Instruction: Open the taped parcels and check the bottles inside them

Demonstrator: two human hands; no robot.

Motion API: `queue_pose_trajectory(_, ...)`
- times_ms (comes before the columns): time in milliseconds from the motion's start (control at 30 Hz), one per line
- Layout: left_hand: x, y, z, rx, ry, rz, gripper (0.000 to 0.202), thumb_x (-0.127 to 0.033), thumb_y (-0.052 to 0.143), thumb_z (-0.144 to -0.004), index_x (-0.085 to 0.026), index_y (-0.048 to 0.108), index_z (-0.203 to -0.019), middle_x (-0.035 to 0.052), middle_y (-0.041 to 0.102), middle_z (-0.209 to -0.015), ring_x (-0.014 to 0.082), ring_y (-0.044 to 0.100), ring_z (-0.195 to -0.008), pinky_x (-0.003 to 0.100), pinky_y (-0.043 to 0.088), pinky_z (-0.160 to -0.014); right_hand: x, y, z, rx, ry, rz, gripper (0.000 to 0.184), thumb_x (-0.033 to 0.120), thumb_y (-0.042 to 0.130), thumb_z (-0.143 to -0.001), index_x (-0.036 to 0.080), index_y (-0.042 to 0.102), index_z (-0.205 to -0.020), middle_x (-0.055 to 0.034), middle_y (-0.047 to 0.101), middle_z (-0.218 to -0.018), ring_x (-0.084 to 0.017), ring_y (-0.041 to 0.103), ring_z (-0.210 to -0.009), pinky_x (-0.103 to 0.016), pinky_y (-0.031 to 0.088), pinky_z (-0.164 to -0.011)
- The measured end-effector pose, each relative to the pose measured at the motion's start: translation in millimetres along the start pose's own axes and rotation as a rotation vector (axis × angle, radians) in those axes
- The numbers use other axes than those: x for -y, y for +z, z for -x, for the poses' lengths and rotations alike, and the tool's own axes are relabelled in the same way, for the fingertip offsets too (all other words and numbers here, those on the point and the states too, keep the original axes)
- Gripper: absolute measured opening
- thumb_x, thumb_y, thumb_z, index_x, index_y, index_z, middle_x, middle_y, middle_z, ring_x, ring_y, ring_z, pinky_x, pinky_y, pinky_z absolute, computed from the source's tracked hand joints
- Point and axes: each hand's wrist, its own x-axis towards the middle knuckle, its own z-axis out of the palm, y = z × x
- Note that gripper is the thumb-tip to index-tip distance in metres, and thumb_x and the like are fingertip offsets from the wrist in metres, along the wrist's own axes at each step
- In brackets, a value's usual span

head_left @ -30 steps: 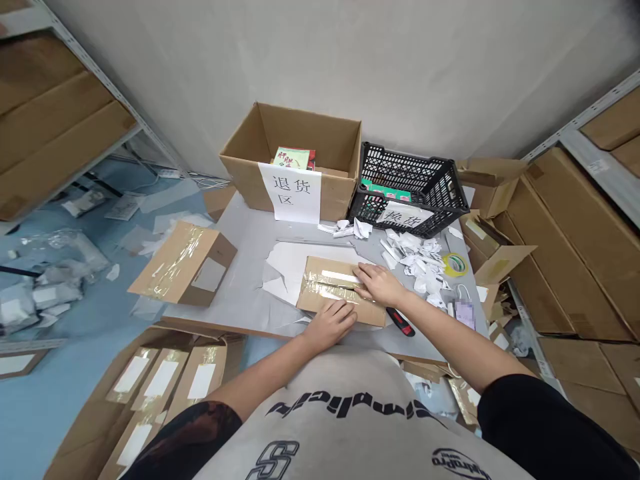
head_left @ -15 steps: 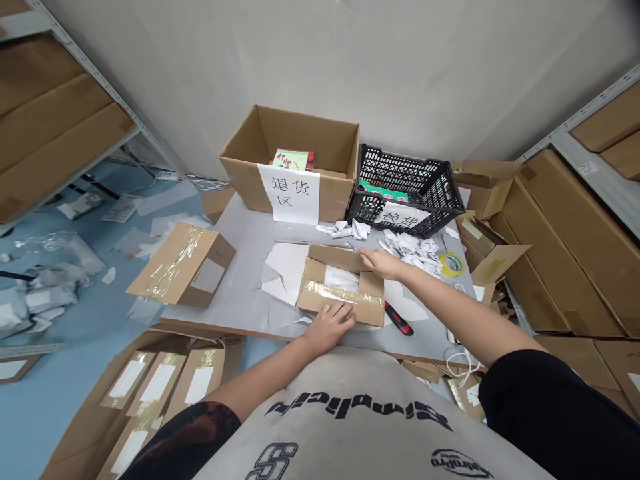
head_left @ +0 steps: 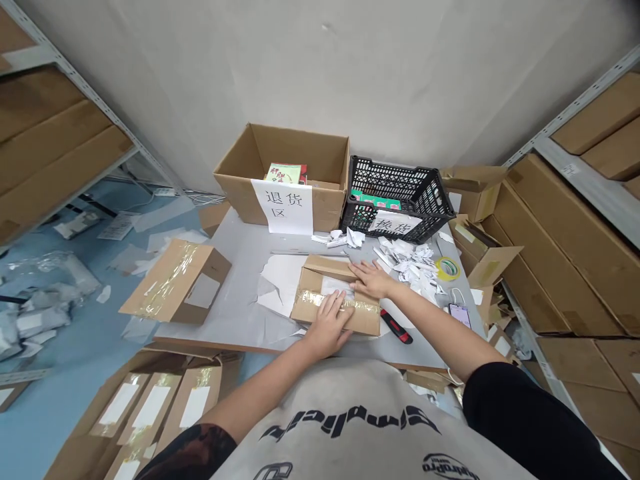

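Grey T-shirt (head_left: 360, 413) with black sleeves, worn by the person.
Black lettering (head_left: 350, 423) is printed across the chest, with a small black logo (head_left: 445, 467) beside it; a reddish-brown pattern is seen on the left sleeve (head_left: 187, 453); the left hand (head_left: 327, 325) and right hand (head_left: 370, 280) are bare.

Under the fingers of my left hand (head_left: 334, 309), rough, matt corrugated cardboard (head_left: 367, 323) carries a band of glossy clear tape (head_left: 311, 298). Left of those fingers lies smooth, matt white paper (head_left: 280, 283). Beyond the fingers of my right hand (head_left: 359, 269), crumpled matt paper scraps (head_left: 410, 267) lie before a black plastic crate (head_left: 400, 193). Below the same fingers, a utility knife handle (head_left: 396, 326) shows smooth red and black plastic.
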Motion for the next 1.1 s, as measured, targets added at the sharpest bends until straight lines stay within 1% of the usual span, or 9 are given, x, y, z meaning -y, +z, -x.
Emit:
queue_pose_trajectory(100, 0.5, -11.1, -13.1, 0.023, -0.092, -0.033, 0.089, -0.049, 0.076, -0.072, -0.015, 0.036, -0.144, 0.0196, 0.044, -0.14, 0.0412, 0.027, -0.141, 0.058, 0.025, -0.112, -7.6, 7.0, 4.4, 0.086, -0.017, -0.129, 0.08, 0.065, 0.044, -0.09, 0.02, 0.026, -0.154, -0.0136, 0.039, -0.153, -0.031, 0.039, -0.139, -0.047, 0.03, -0.113)
queue_pose_trajectory(167, -2.8, -22.1, -19.3, 0.04, -0.105, -0.097, 0.09, -0.048, 0.079, -0.07, -0.014, 0.038, -0.142, 0.0171, 0.055, -0.124, 0.0415, 0.036, -0.134, 0.058, 0.028, -0.11, -13.9, 9.6, 1.0, 0.094, -0.018, -0.201, 0.076, 0.061, 0.043, -0.091, 0.02, 0.03, -0.153, -0.0126, 0.042, -0.152, -0.028, 0.042, -0.137, -0.041, 0.035, -0.111)
queue_pose_trajectory(333, -20.6, -45.4, -4.0, 0.171, 0.072, -0.223, 0.028, -0.015, 0.052, -0.091, -0.018, 0.057, -0.119, 0.011, 0.062, -0.097, 0.0282, 0.059, -0.097, 0.044, 0.045, -0.084, -23.3, 11.7, -9.2, 0.074, -0.044, -0.229, 0.078, 0.064, 0.044, -0.09, 0.017, 0.033, -0.151, -0.0126, 0.041, -0.152, -0.027, 0.038, -0.14, -0.039, 0.031, -0.115)
queue_pose_trajectory(433, -22.3, -46.7, 15.4, 0.329, 0.209, -0.14, 0.01, -0.017, 0.054, -0.091, -0.018, 0.061, -0.099, 0.0084, 0.061, -0.094, 0.0223, 0.057, -0.085, 0.036, 0.045, -0.074, -20.0, 11.1, -9.0, 0.053, -0.02, -0.157, 0.082, 0.068, 0.042, -0.089, 0.016, 0.034, -0.151, -0.0143, 0.04, -0.153, -0.031, 0.031, -0.144, -0.044, 0.026, -0.117)
queue_pose_trajectory(600, -8.8, -32.1, 28.4, 0.251, 0.17, 0.069, 0.04, -0.055, 0.059, -0.087, -0.022, 0.062, -0.11, 0.0124, 0.053, -0.126, 0.0278, 0.048, -0.116, 0.042, 0.041, -0.097, -9.9, 4.0, -4.1, 0.061, 0.015, 0.003, 0.08, 0.068, 0.035, -0.091, 0.018, 0.03, -0.153, -0.014, 0.035, -0.156, -0.036, 0.023, -0.146, -0.055, 0.019, -0.116)
queue_pose_trajectory(733, 0.2, -10.6, 28.4, 0.138, 0.079, -0.004, 0.054, -0.045, 0.065, -0.087, -0.033, 0.048, -0.137, 0.0118, 0.032, -0.153, 0.0343, 0.031, -0.14, 0.053, 0.028, -0.111, 4.4, -5.0, 5.1, -0.017, -0.001, 0.144, 0.084, 0.065, 0.043, -0.089, 0.013, 0.027, -0.153, -0.0172, 0.032, -0.156, -0.037, 0.02, -0.146, -0.057, 0.012, -0.117)
queue_pose_trajectory(867, 4.3, 9.2, 25.2, 0.171, 0.005, -0.097, 0.091, -0.041, 0.084, -0.068, -0.028, 0.038, -0.144, 0.0173, 0.035, -0.152, 0.0397, 0.028, -0.142, 0.058, 0.023, -0.113, 27.5, -9.9, 22.1, -0.169, 0.01, 0.226, 0.083, 0.057, 0.052, -0.087, 0.011, 0.029, -0.152, -0.0194, 0.027, -0.158, -0.039, 0.014, -0.147, -0.056, 0.004, -0.118)
queue_pose_trajectory(967, 7.3, 15.4, 17.7, 0.191, -0.002, -0.132, 0.084, -0.041, 0.086, -0.065, -0.023, 0.046, -0.137, 0.0194, 0.04, -0.148, 0.041, 0.03, -0.141, 0.06, 0.021, -0.113, 38.5, -5.6, 30.5, -0.157, 0.042, 0.205, 0.088, 0.058, 0.058, -0.083, 0.012, 0.029, -0.152, -0.0204, 0.023, -0.159, -0.041, 0.012, -0.146, -0.057, 0.004, -0.117)
queue_pose_trajectory(1100, 14.5, 17.7, 5.8, 0.204, 0.071, -0.166, 0.066, -0.037, 0.082, -0.071, -0.022, 0.053, -0.128, 0.0162, 0.052, -0.137, 0.0372, 0.04, -0.135, 0.056, 0.026, -0.111, 37.4, 3.1, 24.3, -0.005, 0.078, 0.092, 0.109, 0.069, 0.061, -0.074, 0.01, 0.018, -0.154, -0.0226, 0.028, -0.156, -0.039, 0.025, -0.143, -0.052, 0.02, -0.114)
